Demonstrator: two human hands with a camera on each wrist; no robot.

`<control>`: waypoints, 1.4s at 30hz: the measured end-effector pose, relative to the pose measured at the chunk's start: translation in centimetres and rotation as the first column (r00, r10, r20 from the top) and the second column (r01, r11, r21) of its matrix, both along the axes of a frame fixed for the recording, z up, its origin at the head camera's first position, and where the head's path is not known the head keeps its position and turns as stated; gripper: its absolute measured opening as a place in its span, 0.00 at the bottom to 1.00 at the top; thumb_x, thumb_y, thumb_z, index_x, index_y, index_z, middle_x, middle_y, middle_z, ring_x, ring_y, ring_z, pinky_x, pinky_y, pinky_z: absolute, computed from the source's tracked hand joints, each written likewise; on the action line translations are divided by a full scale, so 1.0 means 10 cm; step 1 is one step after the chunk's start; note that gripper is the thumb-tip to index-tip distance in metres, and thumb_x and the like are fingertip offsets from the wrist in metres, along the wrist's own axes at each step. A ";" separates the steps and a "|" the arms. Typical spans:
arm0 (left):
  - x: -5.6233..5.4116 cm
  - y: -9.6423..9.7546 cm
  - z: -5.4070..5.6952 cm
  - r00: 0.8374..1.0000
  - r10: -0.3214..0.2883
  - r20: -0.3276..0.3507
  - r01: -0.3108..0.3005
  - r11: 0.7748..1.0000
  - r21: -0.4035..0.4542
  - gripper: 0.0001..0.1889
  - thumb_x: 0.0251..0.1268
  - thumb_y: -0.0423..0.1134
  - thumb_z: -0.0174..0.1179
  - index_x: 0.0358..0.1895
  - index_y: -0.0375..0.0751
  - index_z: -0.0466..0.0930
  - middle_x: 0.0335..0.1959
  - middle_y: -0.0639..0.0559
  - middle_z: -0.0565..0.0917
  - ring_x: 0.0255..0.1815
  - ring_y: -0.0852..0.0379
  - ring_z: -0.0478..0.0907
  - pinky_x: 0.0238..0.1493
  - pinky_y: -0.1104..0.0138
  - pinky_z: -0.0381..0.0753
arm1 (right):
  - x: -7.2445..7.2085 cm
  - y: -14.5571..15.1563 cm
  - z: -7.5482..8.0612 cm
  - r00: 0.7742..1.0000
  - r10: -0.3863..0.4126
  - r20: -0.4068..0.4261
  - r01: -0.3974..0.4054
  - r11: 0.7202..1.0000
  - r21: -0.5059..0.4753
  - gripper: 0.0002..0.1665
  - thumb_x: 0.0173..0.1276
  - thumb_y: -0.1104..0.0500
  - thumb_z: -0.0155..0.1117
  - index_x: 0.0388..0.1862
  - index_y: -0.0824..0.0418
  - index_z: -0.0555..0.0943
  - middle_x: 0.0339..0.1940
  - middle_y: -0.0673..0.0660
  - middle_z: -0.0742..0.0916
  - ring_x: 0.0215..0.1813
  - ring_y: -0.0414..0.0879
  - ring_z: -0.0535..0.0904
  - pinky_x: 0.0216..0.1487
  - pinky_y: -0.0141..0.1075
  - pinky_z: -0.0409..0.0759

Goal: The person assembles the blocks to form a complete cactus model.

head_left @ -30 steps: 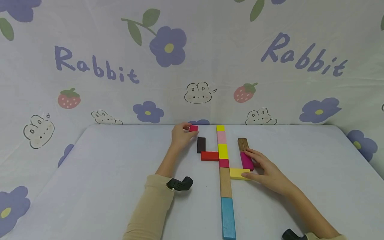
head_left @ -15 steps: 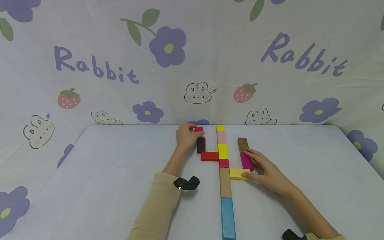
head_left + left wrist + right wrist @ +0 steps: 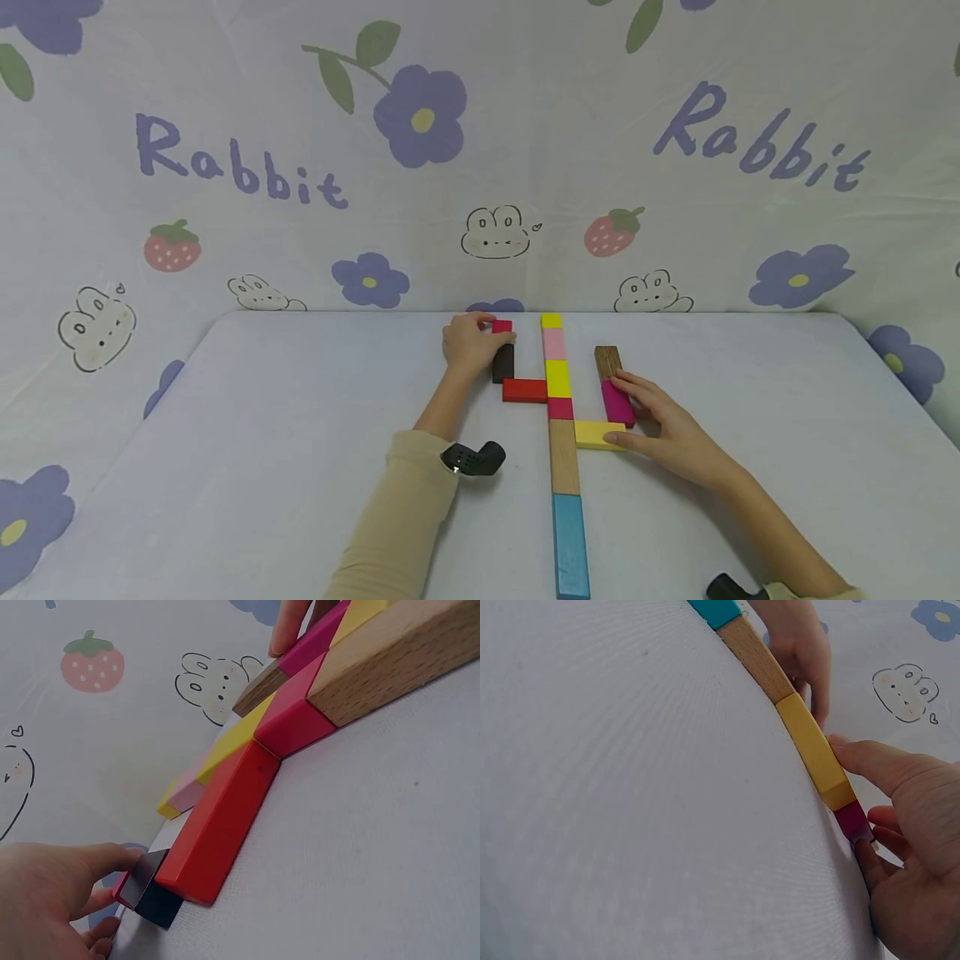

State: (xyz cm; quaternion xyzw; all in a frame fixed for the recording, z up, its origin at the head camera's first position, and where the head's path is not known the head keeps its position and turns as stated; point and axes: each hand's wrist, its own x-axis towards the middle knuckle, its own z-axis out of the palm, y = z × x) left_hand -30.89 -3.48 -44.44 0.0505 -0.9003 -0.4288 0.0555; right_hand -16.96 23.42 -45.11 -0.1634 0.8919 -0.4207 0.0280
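My left hand (image 3: 467, 343) pinches a small crimson block (image 3: 502, 326) between thumb and fingers, at the far end of a dark brown block (image 3: 503, 367). A red block (image 3: 525, 390) lies crosswise from the dark one's near end to the middle row; the left wrist view shows the left thumb over the dark block (image 3: 146, 879). On the other side, my right hand (image 3: 678, 433) rests with fingers on a magenta block (image 3: 617, 407) and thumb on a pale yellow block (image 3: 591, 434). A brown wooden block (image 3: 608, 360) extends beyond the magenta one.
Through the middle runs a row: small yellow block (image 3: 551, 321), pink block (image 3: 553, 342), yellow block (image 3: 557, 379), crimson block (image 3: 560, 408), plain wooden block (image 3: 564, 457) and blue block (image 3: 571, 546). The white table (image 3: 262, 467) ends at a printed cloth (image 3: 300, 242).
My left hand has moved right and slightly nearer, bringing the small crimson block to the dark brown block's far end. The right hand stays in place.
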 end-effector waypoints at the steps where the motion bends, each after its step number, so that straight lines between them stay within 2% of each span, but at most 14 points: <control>1: 0.00 0.00 0.00 1.000 -0.002 0.002 0.002 1.000 0.004 0.22 0.66 0.47 0.73 0.59 0.39 0.87 0.57 0.39 0.86 0.61 0.41 0.75 0.59 0.51 0.79 | 0.00 0.00 0.00 1.000 0.000 0.000 0.000 1.000 0.000 0.47 0.69 0.55 0.75 0.81 0.67 0.65 0.83 0.70 0.64 0.80 0.71 0.62 0.71 0.59 0.72; 11: -0.01 -0.05 0.03 1.000 -0.014 0.008 0.013 0.999 0.045 0.14 0.75 0.41 0.64 0.56 0.39 0.89 0.54 0.39 0.86 0.59 0.42 0.75 0.58 0.51 0.74 | 0.00 0.00 0.01 1.000 0.004 0.005 -0.004 1.000 -0.008 0.47 0.69 0.55 0.75 0.81 0.67 0.65 0.83 0.70 0.64 0.80 0.72 0.62 0.70 0.58 0.72; 29: 0.04 -0.13 -0.01 0.996 -0.093 -0.016 0.094 0.986 0.134 0.14 0.74 0.38 0.64 0.56 0.37 0.89 0.58 0.38 0.83 0.62 0.42 0.73 0.62 0.49 0.75 | 0.02 -0.01 0.03 1.000 0.007 0.006 -0.007 1.000 -0.006 0.47 0.69 0.55 0.75 0.81 0.67 0.65 0.83 0.70 0.64 0.80 0.72 0.61 0.70 0.58 0.72; 42: 0.06 -0.17 -0.05 0.990 -0.135 -0.047 0.140 0.980 0.145 0.14 0.74 0.36 0.65 0.55 0.35 0.89 0.61 0.37 0.81 0.65 0.41 0.74 0.66 0.47 0.75 | 0.01 -0.01 0.00 1.000 0.001 0.005 -0.001 1.000 -0.002 0.48 0.69 0.55 0.76 0.81 0.67 0.65 0.83 0.70 0.64 0.80 0.72 0.63 0.69 0.58 0.73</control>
